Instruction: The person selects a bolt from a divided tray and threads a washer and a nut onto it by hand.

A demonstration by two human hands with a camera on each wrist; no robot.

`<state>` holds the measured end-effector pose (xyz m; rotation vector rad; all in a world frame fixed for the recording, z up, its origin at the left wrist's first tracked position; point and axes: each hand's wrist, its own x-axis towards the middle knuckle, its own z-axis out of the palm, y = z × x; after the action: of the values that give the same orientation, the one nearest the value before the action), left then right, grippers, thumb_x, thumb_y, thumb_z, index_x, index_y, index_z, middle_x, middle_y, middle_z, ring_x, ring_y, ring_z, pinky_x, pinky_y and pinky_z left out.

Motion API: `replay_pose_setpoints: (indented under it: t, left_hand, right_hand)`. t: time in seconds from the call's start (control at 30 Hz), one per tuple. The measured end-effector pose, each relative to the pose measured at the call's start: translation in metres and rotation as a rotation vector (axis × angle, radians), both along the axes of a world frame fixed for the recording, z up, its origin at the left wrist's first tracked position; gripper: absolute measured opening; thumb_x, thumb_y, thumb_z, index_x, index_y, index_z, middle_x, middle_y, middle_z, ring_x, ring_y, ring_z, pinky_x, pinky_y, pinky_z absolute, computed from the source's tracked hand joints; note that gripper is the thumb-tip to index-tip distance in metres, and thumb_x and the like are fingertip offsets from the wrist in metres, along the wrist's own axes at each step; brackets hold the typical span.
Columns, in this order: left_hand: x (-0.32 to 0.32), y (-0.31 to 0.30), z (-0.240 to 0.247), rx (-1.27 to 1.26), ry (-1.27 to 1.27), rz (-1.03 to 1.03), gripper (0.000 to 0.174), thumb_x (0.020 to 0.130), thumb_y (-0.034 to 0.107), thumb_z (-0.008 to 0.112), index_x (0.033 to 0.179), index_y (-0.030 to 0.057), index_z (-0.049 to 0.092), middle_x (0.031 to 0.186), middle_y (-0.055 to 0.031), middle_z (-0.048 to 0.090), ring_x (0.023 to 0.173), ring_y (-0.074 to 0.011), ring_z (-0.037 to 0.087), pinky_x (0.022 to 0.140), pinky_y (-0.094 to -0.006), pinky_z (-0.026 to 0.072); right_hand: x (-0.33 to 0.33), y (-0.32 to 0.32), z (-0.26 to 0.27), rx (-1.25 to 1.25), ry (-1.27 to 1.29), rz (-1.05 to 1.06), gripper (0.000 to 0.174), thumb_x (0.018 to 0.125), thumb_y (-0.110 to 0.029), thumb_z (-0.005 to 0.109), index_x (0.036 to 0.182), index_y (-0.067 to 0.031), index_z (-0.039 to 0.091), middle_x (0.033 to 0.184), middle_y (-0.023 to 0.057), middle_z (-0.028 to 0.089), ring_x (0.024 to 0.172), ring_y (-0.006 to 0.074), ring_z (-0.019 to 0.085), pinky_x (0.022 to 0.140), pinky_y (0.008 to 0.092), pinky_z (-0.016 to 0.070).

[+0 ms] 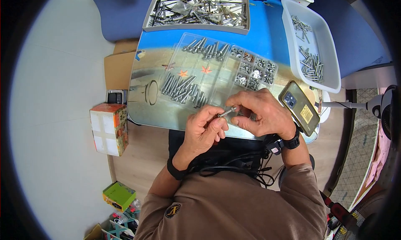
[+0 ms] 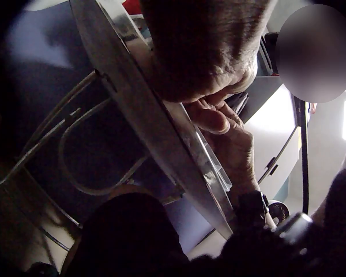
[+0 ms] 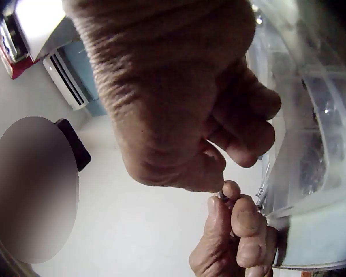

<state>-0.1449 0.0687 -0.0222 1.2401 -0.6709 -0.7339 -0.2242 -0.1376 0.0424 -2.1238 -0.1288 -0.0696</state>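
Between both hands, over the near edge of the table, is a small metal bolt (image 1: 227, 112) with a wider piece at its right end. My left hand (image 1: 202, 129) pinches its left end between thumb and index finger. The right hand (image 1: 265, 114) is curled about the other end, thumb below and index finger above. Seen from the right wrist, only a short bit of the bolt (image 3: 221, 195) shows between the fingertips. In the left wrist view my left hand (image 2: 207, 63) hides the bolt.
Just beyond the hands lie a clear case of bolts (image 1: 179, 87) and a divided box of nuts and washers (image 1: 255, 68). A phone (image 1: 300, 107) stands by the right wrist. Farther back are a box of mixed hardware (image 1: 196, 30) and a white tray of screws (image 1: 334, 68).
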Motion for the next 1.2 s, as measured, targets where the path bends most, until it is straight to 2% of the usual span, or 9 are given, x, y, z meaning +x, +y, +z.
replay_pose_setpoints:
  t: [0.1, 0.17, 0.43, 0.5, 0.57, 0.77, 1.0, 1.07, 1.2]
  left_hand:
    - [0.000, 0.000, 0.003, 0.008, 0.021, -0.006, 0.028, 0.102, 0.023, 0.059, 0.109, -0.0033, 0.057, 0.077, -0.0088, 0.066, 0.057, -0.0086, 0.060, 0.049, -0.0198, 0.0481]
    - [0.000, 0.000, 0.002, 0.000, 0.012, -0.006, 0.028, 0.102, 0.023, 0.058, 0.109, -0.0033, 0.057, 0.077, -0.0089, 0.066, 0.057, -0.0086, 0.060, 0.049, -0.0198, 0.0481]
    - [0.002, 0.000, 0.003, -0.002, -0.047, -0.021, 0.028, 0.102, 0.025, 0.058, 0.108, -0.0033, 0.057, 0.076, -0.0089, 0.066, 0.056, -0.0086, 0.060, 0.048, -0.0200, 0.0479]
    - [0.002, 0.000, 0.001, -0.015, -0.045, -0.024, 0.018, 0.101, 0.014, 0.057, 0.110, -0.0014, 0.057, 0.077, -0.0062, 0.067, 0.057, -0.0066, 0.060, 0.046, -0.0201, 0.0468]
    - [0.002, 0.001, 0.000, -0.015, -0.032, -0.022, 0.018, 0.101, 0.014, 0.057, 0.111, -0.0016, 0.057, 0.077, -0.0064, 0.067, 0.057, -0.0067, 0.060, 0.047, -0.0201, 0.0469]
    - [0.002, 0.001, 0.000, -0.020, -0.016, -0.031, 0.018, 0.101, 0.013, 0.056, 0.112, -0.0018, 0.058, 0.078, -0.0066, 0.067, 0.058, -0.0070, 0.061, 0.048, -0.0201, 0.0471]
    - [0.002, 0.001, 0.001, -0.005, -0.032, -0.037, 0.017, 0.102, 0.014, 0.056, 0.111, -0.0011, 0.058, 0.078, -0.0062, 0.067, 0.058, -0.0066, 0.061, 0.048, -0.0203, 0.0475]
    - [0.002, 0.001, 0.002, 0.000, -0.038, -0.032, 0.017, 0.102, 0.014, 0.056, 0.111, -0.0010, 0.058, 0.078, -0.0060, 0.067, 0.058, -0.0065, 0.061, 0.048, -0.0203, 0.0476]
    - [0.002, 0.001, 0.002, 0.007, -0.045, -0.030, 0.017, 0.102, 0.013, 0.056, 0.111, -0.0008, 0.058, 0.077, -0.0057, 0.067, 0.058, -0.0064, 0.061, 0.049, -0.0203, 0.0476]
  right_hand:
    - [0.002, 0.000, -0.006, -0.039, -0.088, 0.029, 0.020, 0.089, -0.021, 0.070, 0.099, -0.0042, 0.067, 0.078, 0.0109, 0.065, 0.068, 0.0329, 0.064, 0.059, 0.0390, 0.0496]
    - [0.004, -0.001, -0.015, -0.041, -0.218, 0.036, 0.019, 0.090, -0.020, 0.069, 0.098, -0.0037, 0.067, 0.078, 0.0114, 0.065, 0.069, 0.0334, 0.064, 0.059, 0.0396, 0.0495]
    - [0.004, -0.002, -0.015, -0.045, -0.187, 0.040, 0.023, 0.089, -0.023, 0.070, 0.097, -0.0019, 0.067, 0.080, 0.0127, 0.065, 0.069, 0.0323, 0.065, 0.060, 0.0392, 0.0501]
    - [0.002, -0.001, -0.009, -0.016, -0.185, 0.024, 0.024, 0.088, -0.023, 0.071, 0.098, -0.0017, 0.068, 0.080, 0.0123, 0.065, 0.069, 0.0316, 0.065, 0.060, 0.0388, 0.0503]
    - [0.000, 0.000, -0.001, 0.034, -0.003, -0.026, 0.026, 0.086, -0.024, 0.074, 0.099, -0.0018, 0.068, 0.082, 0.0119, 0.065, 0.070, 0.0304, 0.065, 0.061, 0.0384, 0.0508]
    - [0.003, -0.002, -0.016, -0.001, -0.194, 0.044, 0.020, 0.088, -0.019, 0.071, 0.097, -0.0015, 0.069, 0.084, 0.0129, 0.066, 0.072, 0.0316, 0.065, 0.061, 0.0392, 0.0509]
    - [0.004, -0.003, -0.012, -0.049, -0.194, 0.056, 0.020, 0.089, -0.020, 0.070, 0.097, -0.0008, 0.069, 0.085, 0.0133, 0.066, 0.071, 0.0320, 0.065, 0.061, 0.0381, 0.0516]
    - [0.002, -0.001, -0.003, 0.052, -0.090, -0.001, 0.021, 0.087, -0.019, 0.072, 0.097, -0.0008, 0.068, 0.086, 0.0126, 0.066, 0.071, 0.0316, 0.066, 0.062, 0.0375, 0.0522]
    - [0.002, -0.001, -0.008, 0.059, -0.124, -0.001, 0.021, 0.085, -0.018, 0.074, 0.097, -0.0014, 0.068, 0.087, 0.0121, 0.066, 0.071, 0.0312, 0.066, 0.062, 0.0371, 0.0524]
